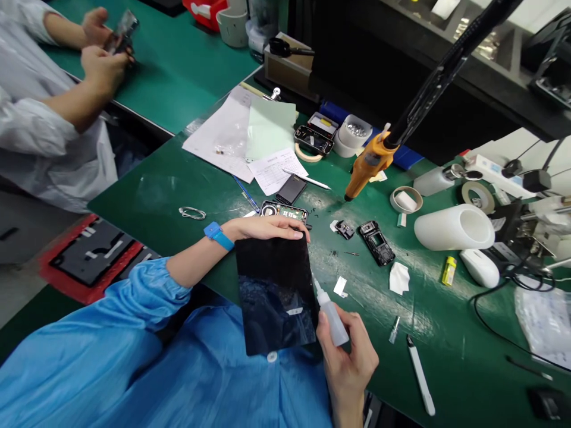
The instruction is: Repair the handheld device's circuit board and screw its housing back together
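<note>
Blue cloth smock [214,380] nearest cam. R hand [350,351] pinches translucent white squeeze btl [331,321], nozzle [318,286] at R edge of glossy black rect. panel [276,291]; can't tell if touching. L hand [276,227] holds panel's far edge, near side of green bench [178,184]. Past it: opened dev w/ exposed green PCB [288,212], black plastic housing [377,244]. Far L: co-worker's hands [102,65] on dark handheld gadget [125,28].

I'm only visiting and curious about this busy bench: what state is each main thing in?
Black rectangular glossy panel: dark, its top edge in the left hand
White plastic squeeze bottle: tilted in the right hand, nozzle near the panel's right edge
Orange cord-hung power tool: hanging, tip down
White hollow cylinder: on its side
Black plastic device shell: lying flat
White-handled slim tool: lying flat
Blue wristband: fastened on the left wrist
</note>
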Tool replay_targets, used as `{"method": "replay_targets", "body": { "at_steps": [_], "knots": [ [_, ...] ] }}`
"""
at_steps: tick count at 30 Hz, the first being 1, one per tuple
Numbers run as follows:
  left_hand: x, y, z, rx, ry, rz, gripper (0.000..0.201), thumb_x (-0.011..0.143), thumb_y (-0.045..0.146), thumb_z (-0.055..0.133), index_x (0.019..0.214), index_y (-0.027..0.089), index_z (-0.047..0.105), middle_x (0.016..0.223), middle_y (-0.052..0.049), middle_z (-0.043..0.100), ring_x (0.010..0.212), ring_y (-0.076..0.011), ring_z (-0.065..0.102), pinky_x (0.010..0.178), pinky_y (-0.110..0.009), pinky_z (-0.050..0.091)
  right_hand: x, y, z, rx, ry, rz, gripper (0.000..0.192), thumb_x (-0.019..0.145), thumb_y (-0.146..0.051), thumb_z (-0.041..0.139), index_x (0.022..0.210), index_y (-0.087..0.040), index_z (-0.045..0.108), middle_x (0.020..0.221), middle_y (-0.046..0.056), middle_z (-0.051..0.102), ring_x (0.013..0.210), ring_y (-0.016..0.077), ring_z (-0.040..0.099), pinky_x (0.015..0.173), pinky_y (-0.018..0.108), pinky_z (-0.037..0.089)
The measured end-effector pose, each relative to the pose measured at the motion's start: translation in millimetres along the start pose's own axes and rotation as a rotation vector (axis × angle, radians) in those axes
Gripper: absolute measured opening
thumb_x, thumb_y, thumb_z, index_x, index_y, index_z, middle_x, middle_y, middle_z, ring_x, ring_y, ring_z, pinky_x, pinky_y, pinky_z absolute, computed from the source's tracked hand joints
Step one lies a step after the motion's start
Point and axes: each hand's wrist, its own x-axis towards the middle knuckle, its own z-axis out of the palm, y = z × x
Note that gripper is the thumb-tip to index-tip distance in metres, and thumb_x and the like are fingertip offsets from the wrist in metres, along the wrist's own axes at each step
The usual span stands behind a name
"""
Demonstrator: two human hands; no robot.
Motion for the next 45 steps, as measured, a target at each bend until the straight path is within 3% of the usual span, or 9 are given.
{"method": "replay_targets", "body": {
  "at_steps": [7,17,35,45],
  "knots": [
    [0,0,0.3,0.002,-0.002,-0.008,0.054,0.104,0.070,0.069,0.130,0.025,0.080,0.134,-0.007,0.077,0.120,-0.0232,0.068,0.107,-0.031,0.049,-5,-3,-3,-0.016,-0.005,0.027,0.009,0.108,-0.025,0.073,0.102,-0.019,0.070,0.079,0.000,0.073,0.059,0.0107,0.059,0.055,0.023,0.051],
    [-1,0,-1.1,0.084,0.011,-0.003,0.051,0.106,0.065,0.066,0.132,0.024,0.080,0.145,-0.007,0.076,0.143,-0.0294,0.061,0.123,-0.035,0.042,-13,-8,-9,-0.034,0.001,0.033,0.006,0.107,-0.023,0.074,0.103,-0.020,0.070,0.079,-0.001,0.073,0.058,0.0109,0.060,0.054,0.024,0.050],
    [-1,-2,-2.4,0.130,0.024,-0.009,0.049,0.105,0.063,0.067,0.133,0.024,0.080,0.149,-0.007,0.074,0.151,-0.0311,0.057,0.129,-0.038,0.036,-40,-17,-20,-0.044,0.019,0.099,0.011,0.108,-0.027,0.073,0.100,-0.020,0.071,0.077,-0.002,0.071,0.057,0.0109,0.061,0.055,0.024,0.051],
    [-2,-4,-3.7,0.154,0.058,-0.029,0.049,0.102,0.061,0.070,0.133,0.024,0.080,0.146,-0.007,0.076,0.151,-0.0319,0.056,0.128,-0.038,0.038,-69,-19,-22,-0.049,0.070,0.151,0.007,0.106,-0.025,0.075,0.102,-0.020,0.072,0.079,-0.001,0.073,0.058,0.0112,0.062,0.055,0.024,0.051]
  ]
}}
